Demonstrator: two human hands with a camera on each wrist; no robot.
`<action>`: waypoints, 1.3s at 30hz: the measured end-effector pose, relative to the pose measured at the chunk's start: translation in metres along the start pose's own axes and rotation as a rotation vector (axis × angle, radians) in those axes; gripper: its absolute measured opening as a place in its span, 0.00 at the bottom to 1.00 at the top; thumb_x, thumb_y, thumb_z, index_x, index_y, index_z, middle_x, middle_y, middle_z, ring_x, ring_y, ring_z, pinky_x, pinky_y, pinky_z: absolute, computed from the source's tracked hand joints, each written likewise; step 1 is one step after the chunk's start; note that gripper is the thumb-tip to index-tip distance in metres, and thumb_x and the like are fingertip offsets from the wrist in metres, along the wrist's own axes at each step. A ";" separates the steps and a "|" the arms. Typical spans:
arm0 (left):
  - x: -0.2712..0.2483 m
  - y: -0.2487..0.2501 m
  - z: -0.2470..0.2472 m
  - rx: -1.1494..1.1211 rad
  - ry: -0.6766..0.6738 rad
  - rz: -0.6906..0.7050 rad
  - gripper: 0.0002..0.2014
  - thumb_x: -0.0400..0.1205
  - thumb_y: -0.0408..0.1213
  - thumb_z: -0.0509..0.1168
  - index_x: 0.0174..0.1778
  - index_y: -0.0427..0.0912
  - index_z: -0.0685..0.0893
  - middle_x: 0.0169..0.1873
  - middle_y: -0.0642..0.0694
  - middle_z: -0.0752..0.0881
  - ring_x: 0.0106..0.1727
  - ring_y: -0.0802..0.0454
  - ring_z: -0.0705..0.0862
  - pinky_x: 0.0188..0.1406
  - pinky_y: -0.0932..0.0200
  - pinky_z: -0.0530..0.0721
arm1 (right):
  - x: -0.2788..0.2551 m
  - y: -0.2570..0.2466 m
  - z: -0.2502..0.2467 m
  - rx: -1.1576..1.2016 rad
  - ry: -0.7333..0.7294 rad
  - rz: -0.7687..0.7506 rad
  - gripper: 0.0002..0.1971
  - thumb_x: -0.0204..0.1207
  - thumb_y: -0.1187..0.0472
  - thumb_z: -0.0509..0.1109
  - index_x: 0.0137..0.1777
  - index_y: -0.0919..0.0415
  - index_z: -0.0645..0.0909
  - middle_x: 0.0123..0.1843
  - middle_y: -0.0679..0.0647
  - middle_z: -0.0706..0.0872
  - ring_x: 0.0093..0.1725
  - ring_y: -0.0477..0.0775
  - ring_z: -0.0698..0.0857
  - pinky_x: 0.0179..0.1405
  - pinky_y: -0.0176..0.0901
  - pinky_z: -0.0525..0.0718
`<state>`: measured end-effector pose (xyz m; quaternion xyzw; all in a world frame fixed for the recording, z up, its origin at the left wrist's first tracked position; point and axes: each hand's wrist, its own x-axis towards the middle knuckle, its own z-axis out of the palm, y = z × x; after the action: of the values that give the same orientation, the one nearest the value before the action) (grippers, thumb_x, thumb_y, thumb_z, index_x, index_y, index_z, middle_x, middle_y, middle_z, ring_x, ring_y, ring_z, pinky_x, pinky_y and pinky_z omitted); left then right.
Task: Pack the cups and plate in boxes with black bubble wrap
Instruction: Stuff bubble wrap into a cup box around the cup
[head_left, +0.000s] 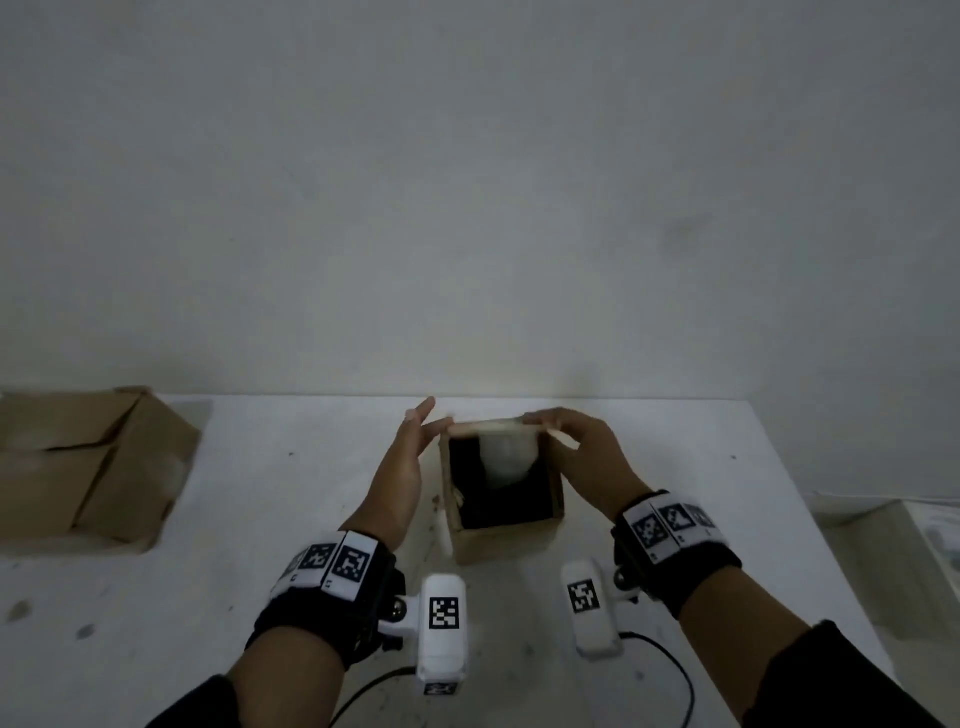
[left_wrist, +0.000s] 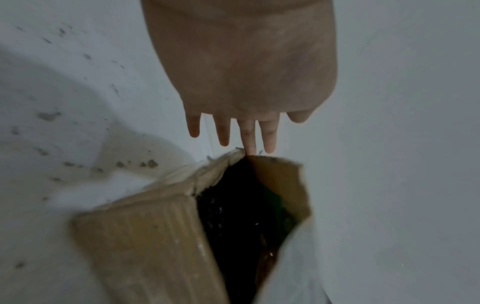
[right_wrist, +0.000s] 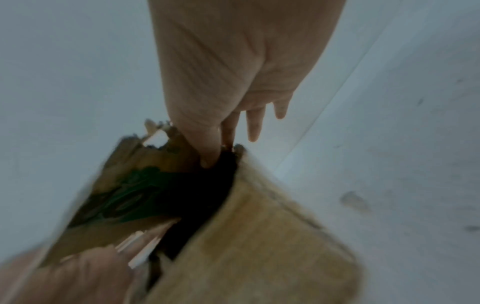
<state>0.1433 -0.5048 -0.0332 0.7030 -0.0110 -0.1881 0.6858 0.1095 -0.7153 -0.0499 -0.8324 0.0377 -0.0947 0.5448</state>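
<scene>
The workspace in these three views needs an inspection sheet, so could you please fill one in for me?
Surface: white table, marked with dark specks.
Job's things: small cardboard box, open, lined with black bubble wrap; a whitish item inside, too blurred to identify.
Clutter: larger cardboard box, far left; pale object, right edge, unclear.
Hands: left hand flat, fingers straight, beside the small box; right hand pinching a far-side flap.
Cables: black cables from the wrist cameras.
Surroundings: plain wall.
</scene>
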 end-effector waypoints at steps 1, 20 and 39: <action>-0.002 -0.002 0.000 0.029 -0.015 0.010 0.24 0.87 0.53 0.38 0.74 0.57 0.70 0.66 0.58 0.79 0.76 0.57 0.68 0.79 0.48 0.58 | -0.007 0.009 -0.001 -0.070 -0.046 -0.019 0.16 0.76 0.69 0.69 0.54 0.46 0.84 0.62 0.45 0.85 0.67 0.43 0.79 0.72 0.50 0.74; -0.005 -0.062 0.000 0.543 -0.158 0.420 0.34 0.77 0.33 0.71 0.77 0.43 0.65 0.78 0.64 0.46 0.77 0.71 0.50 0.66 0.87 0.57 | -0.040 0.004 0.038 -0.954 -0.343 -0.135 0.54 0.58 0.22 0.57 0.68 0.72 0.71 0.72 0.68 0.76 0.74 0.68 0.72 0.64 0.70 0.77; -0.004 -0.067 0.000 0.533 -0.197 0.480 0.48 0.66 0.71 0.58 0.78 0.45 0.61 0.79 0.60 0.42 0.75 0.75 0.45 0.63 0.89 0.52 | -0.045 0.001 0.045 -1.025 -0.368 -0.074 0.52 0.50 0.37 0.81 0.67 0.77 0.74 0.70 0.73 0.76 0.72 0.73 0.74 0.66 0.71 0.75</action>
<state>0.1235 -0.5000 -0.0973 0.8129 -0.2902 -0.0791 0.4987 0.0749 -0.6677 -0.0737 -0.9949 -0.0460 0.0639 0.0634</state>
